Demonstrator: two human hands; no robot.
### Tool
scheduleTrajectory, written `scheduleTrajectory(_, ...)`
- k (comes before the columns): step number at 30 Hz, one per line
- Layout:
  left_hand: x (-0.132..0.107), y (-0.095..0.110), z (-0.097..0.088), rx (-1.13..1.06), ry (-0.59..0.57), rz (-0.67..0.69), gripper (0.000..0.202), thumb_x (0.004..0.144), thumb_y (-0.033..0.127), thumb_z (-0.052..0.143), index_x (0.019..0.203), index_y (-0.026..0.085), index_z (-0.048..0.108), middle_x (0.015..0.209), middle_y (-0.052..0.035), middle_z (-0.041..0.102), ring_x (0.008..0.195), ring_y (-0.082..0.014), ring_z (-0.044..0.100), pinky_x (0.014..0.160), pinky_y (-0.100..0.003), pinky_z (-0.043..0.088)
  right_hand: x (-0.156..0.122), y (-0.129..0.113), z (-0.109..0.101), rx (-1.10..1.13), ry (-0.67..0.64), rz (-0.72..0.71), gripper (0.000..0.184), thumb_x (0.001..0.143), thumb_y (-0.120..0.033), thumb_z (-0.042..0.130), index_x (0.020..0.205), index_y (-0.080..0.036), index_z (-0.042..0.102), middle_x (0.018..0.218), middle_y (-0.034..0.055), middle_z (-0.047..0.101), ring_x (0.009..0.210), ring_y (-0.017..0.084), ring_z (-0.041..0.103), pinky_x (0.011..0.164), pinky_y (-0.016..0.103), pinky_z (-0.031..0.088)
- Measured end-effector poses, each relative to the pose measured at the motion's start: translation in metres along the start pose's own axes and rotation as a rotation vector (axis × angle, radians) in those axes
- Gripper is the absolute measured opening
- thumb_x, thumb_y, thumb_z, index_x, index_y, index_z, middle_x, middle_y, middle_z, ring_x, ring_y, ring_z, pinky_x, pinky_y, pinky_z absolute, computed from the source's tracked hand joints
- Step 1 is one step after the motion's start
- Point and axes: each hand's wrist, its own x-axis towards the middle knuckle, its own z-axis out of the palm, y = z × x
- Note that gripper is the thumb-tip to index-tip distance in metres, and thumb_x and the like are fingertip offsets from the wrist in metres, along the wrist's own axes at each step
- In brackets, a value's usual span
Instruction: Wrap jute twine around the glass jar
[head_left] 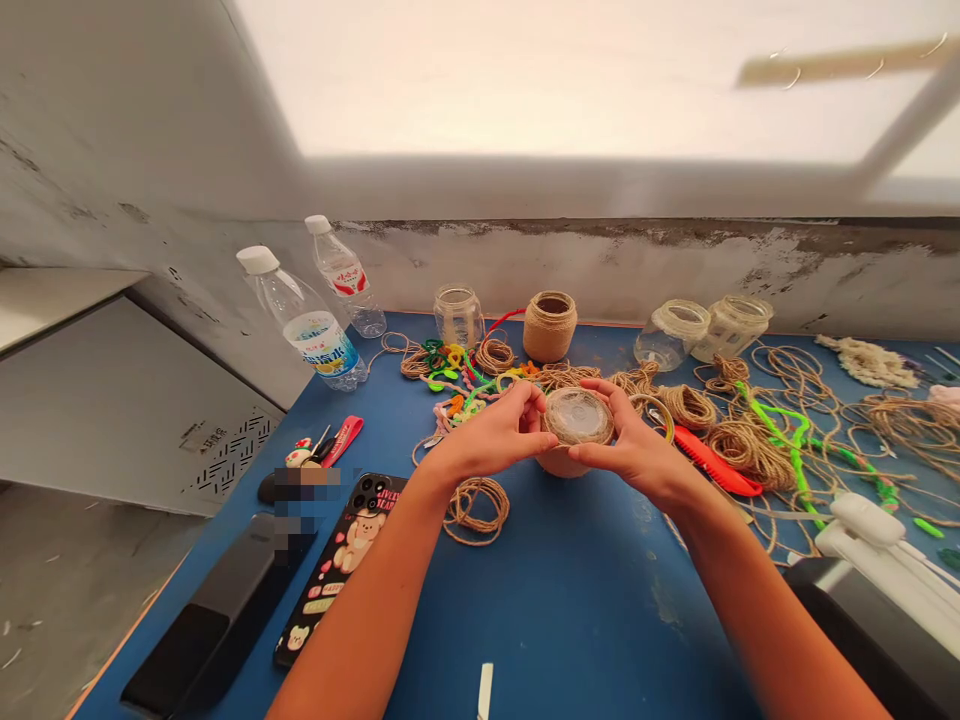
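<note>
Blue-labelled bottle [319,340], red-labelled bottle [349,278], bear-print phone [343,572]

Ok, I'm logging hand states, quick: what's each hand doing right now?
Left hand: holding the twine-wrapped jar at its left side.
Right hand: holding the same jar at its right side.

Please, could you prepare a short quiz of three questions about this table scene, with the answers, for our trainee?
1. Multiple choice: what do the left hand and the right hand hold between them?
a) a red plastic tool
b) a round, twine-wrapped brown jar
c) a clear plastic bottle

2. True or false: two white-capped, clear plastic bottles stand in the left part of the picture.

3. Fill the gap: in the picture, the black phone case with bear designs lies to the ___ of the small loose coil of brown twine.

Key: 1 b; 2 true; 3 left.
</note>
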Motion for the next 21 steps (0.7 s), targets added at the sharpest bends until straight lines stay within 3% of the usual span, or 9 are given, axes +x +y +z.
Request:
scheduleTrajectory(9, 0.0, 0.002, -0.003, -0.035, -0.05, -0.041, 0.021, 0.081, 0.03, 0.065, 0.089, 0.021, 0.047, 0.07, 0.0067, 0.048, 0.063, -0.0107, 0.046, 0.056, -0.022, 0.036, 0.001, 0.003, -0.002, -0.027, -0.005, -0.003, 0.081, 0.067, -0.026, 0.08, 0.135, -0.03, 0.037, 0.134, 0.0062, 0.058, 0.122, 0.028, 0.057, 0.105, 0.045, 0.043)
scheduleTrajectory(17, 0.004, -0.006, -0.004, 0.025, 0.004, -0.031, 0.024, 0.084, 0.041, 0.064, 0.086, 0.019, 0.055, 0.078, 0.0025, 0.056, 0.069, -0.0117, 0.049, 0.059, -0.023, 0.039, 0.0, -0.002, 0.001, -0.046, 0.009, 0.031, 0.083, 0.066, -0.028, 0.079, 0.136, -0.029, 0.035, 0.137, 0.0078, 0.055, 0.12, 0.029, 0.057, 0.103, 0.046, 0.044)
scheduleTrajectory(21, 0.005, -0.009, -0.003, 0.019, 0.036, -0.019, 0.023, 0.084, 0.039, 0.065, 0.086, 0.019, 0.055, 0.076, 0.0026, 0.057, 0.068, -0.0118, 0.051, 0.059, -0.023, 0.04, 0.0, -0.002, 0.001, -0.048, 0.005, 0.033, 0.083, 0.067, -0.028, 0.078, 0.137, -0.029, 0.034, 0.14, 0.0084, 0.052, 0.12, 0.029, 0.057, 0.102, 0.045, 0.044)
